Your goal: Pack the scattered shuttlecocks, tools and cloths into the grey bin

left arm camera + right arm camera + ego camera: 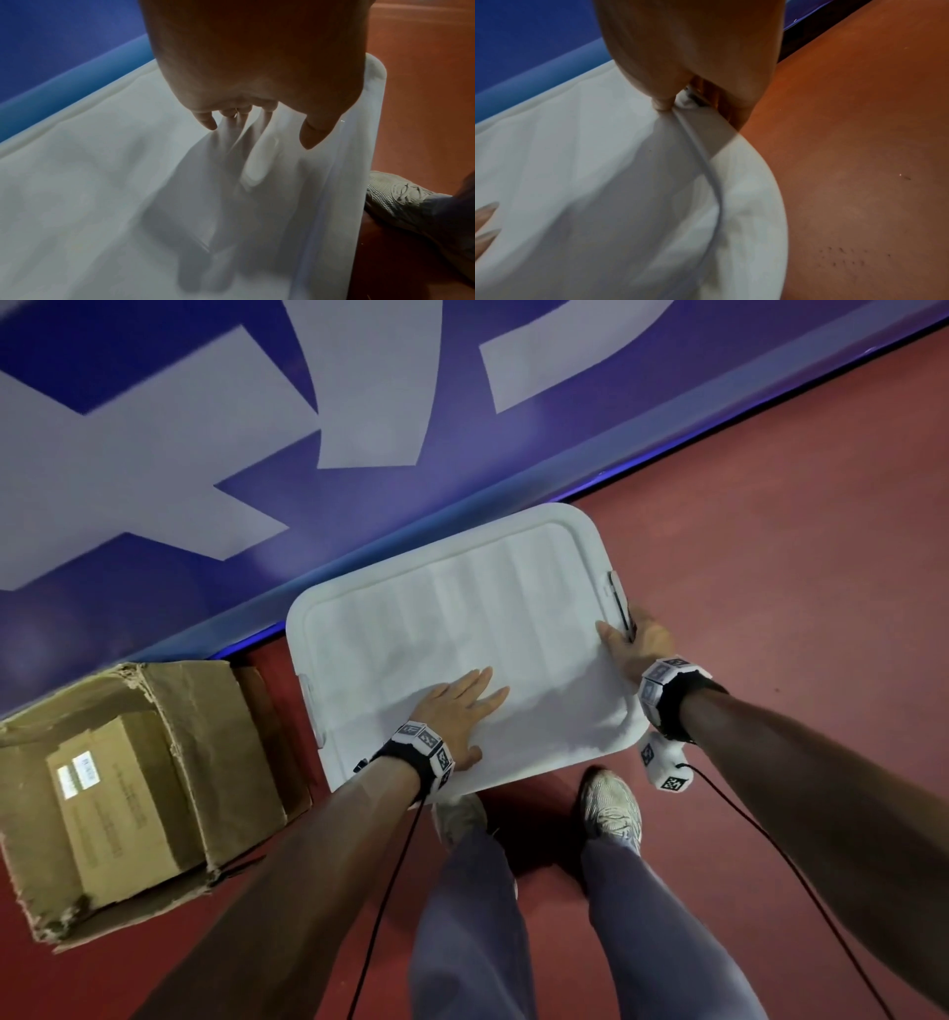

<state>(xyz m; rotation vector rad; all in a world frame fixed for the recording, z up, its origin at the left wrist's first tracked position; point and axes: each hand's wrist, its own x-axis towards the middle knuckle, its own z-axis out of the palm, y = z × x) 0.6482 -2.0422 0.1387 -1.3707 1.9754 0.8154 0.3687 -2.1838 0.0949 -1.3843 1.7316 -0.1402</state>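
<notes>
The grey bin is covered by its pale ribbed lid (462, 618), which sits on the red floor against the blue wall; the bin's body and contents are hidden under it. My left hand (462, 706) lies flat, fingers straight, on the lid's near left part, and the left wrist view shows the left hand (257, 81) pressing the lid (102, 203). My right hand (637, 639) grips the lid's right edge beside the latch (616, 593). In the right wrist view the right hand (693, 60) has its thumb on top of the lid (577, 182) and fingers curled over the rim. No shuttlecocks, tools or cloths show.
An open, torn cardboard box (128, 788) holding a smaller carton stands on the floor just left of the bin. My shoes (611, 809) are right at the bin's near edge. A blue padded wall (205, 454) runs behind; bare red floor (770, 531) lies to the right.
</notes>
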